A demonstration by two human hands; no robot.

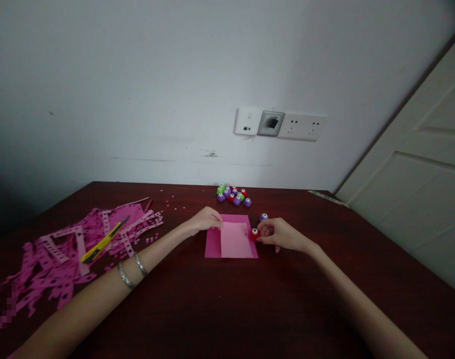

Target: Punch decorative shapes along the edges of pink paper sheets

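A light pink sheet of paper (235, 242) lies on a larger, darker pink sheet (213, 247) on the table. At the light sheet's upper left corner, my left hand (206, 219) is closed, fingertips pinched on the paper. My right hand (282, 233) grips a small red craft punch (254, 234) with a white round top, at the sheet's right edge. A few small marks show on the paper beside this punch. Just behind my right hand stands a purple craft punch (264, 217).
Several green, purple and red craft punches (235, 196) cluster near the wall. On the left, a yellow utility knife (102, 243) rests on a heap of punched pink paper strips (63, 267). Tiny paper bits (168, 205) are scattered nearby. Sockets (302, 126) sit on the wall.
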